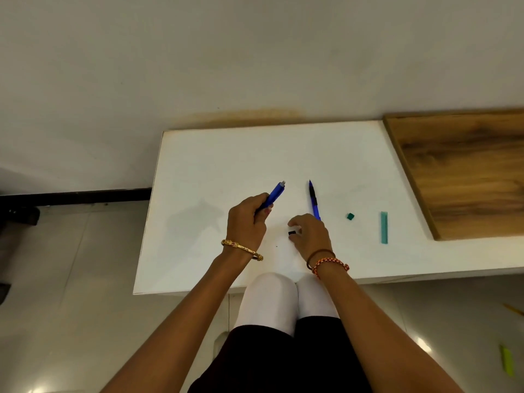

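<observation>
Currently mid-assembly of a taken-apart blue pen on the white table [212, 165].

Far left: gripping the blue barrel [274, 195] in the left hand [246, 217], curled round its lower end, with the grey-tipped end raised and pointing away up the table.

Next over: pinching a small black piece [292, 232] with the right hand [310, 232], between thumb and forefinger, right down at the table surface.

Just behind that hand: blue front section [314, 199] with black grip, tip pointing away. Probably lying on the table with its near end tucked under the hand, but can't rule out being held; view blocked there.

Further right, well apart: small green cap [350, 216], then green strip [384, 227], both flat on the table, untouched. Far right: wooden board [467, 171] alongside the table.

Judging the step as picking up the small part ahead of rejoining the two halves. Next move likely calls for lifting the black piece clear, lining it up with whichever half takes it, and keeping the barrel steady. Easy to fumble a part like that; calls for a firm fingertip pinch and a slow approach.
</observation>
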